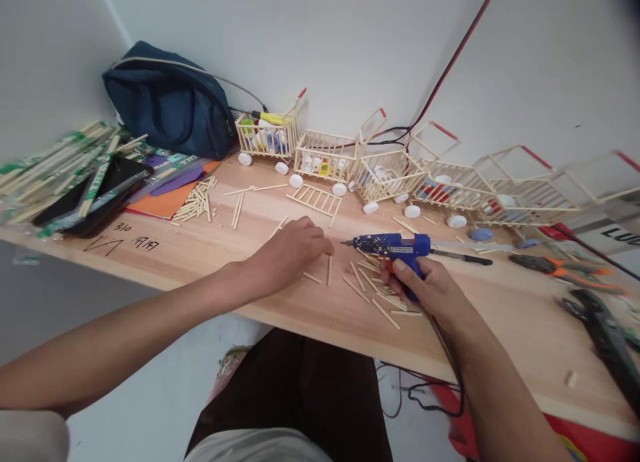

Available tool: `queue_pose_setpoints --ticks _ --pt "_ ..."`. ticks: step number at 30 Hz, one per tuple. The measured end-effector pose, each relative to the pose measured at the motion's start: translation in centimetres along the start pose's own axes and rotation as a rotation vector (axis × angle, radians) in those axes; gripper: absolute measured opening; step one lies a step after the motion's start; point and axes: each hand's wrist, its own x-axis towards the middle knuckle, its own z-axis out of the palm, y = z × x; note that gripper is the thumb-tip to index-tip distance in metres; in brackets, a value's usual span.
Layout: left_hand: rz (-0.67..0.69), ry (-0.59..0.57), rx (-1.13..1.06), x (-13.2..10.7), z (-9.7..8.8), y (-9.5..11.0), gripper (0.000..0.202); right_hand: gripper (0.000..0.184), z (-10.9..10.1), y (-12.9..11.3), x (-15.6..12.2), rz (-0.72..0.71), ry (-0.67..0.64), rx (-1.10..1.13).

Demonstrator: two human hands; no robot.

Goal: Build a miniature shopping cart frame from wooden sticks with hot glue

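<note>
My right hand (425,282) is wrapped round the handle of a blue hot glue gun (390,244), whose nozzle points left toward my other hand. A glue-spattered front end shows on the gun. My left hand (295,252) is closed, fingertips pinched at the top of a short wooden stick (329,272), just left of the nozzle. Several loose sticks (385,312) lie under and in front of the gun. Beyond my left hand rests a ladder-shaped stick panel (316,203).
Several miniature stick-built shopping carts (327,157) with white wheels line the wall. At left are a blue bag (170,102), packaged sticks (60,162) and a pile of cut sticks (195,202). Orange-handled pliers (560,267) and a black tool (600,335) lie at right.
</note>
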Motion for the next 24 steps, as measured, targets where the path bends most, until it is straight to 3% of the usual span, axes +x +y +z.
queue_pose_setpoints --ticks 3,7,14,24 --pt "-0.031 0.034 0.060 0.0 -0.1 -1.4 0.025 0.055 0.0 0.1 0.0 -0.018 -0.009 0.021" --pt "-0.038 -0.012 0.108 -0.1 -0.1 -3.0 0.023 0.054 0.0 0.4 0.0 -0.012 -0.018 0.024" --pt "-0.083 -0.078 0.190 0.3 -0.3 -2.5 0.019 0.055 -0.2 0.5 0.0 0.006 -0.014 0.024" --pt "-0.104 -0.080 0.186 0.1 -0.2 -2.6 0.016 0.053 0.5 0.4 -0.2 0.023 0.064 -0.016"
